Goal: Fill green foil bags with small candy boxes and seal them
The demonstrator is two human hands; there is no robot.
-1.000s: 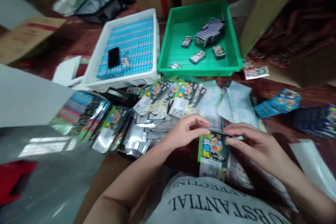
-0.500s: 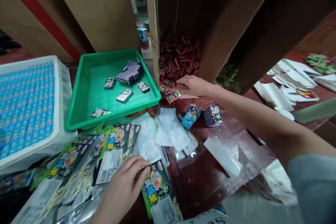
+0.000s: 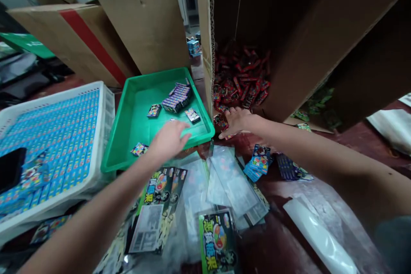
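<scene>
My left hand (image 3: 169, 140) reaches over the front of the green tray (image 3: 112, 137), thumb apart from the fingers, near a small box mostly hidden behind it. A dark small box (image 3: 154, 111), a light-faced small box (image 3: 192, 115) and a purple stack of small boxes (image 3: 176, 97) lie in the tray. My right hand (image 3: 236, 120) rests with spread fingers over red candy packets (image 3: 221, 122) at the mouth of a cardboard box (image 3: 203, 21). Behind it is a heap of red packets (image 3: 242, 79). A black-and-green printed bag (image 3: 218, 239) lies in front.
At left stands a white crate (image 3: 107, 115) filled with blue packs, a black phone-like object (image 3: 11, 169) on top. Clear plastic sleeves (image 3: 231, 180), blue packets (image 3: 259, 160) and purple packets (image 3: 290, 169) cover the table. More printed bags (image 3: 157, 197) lie at front left.
My left hand has left the printed bag and moved up to the tray. My right hand stays at the red packets, its thumb now spread wider. The camera view has shifted.
</scene>
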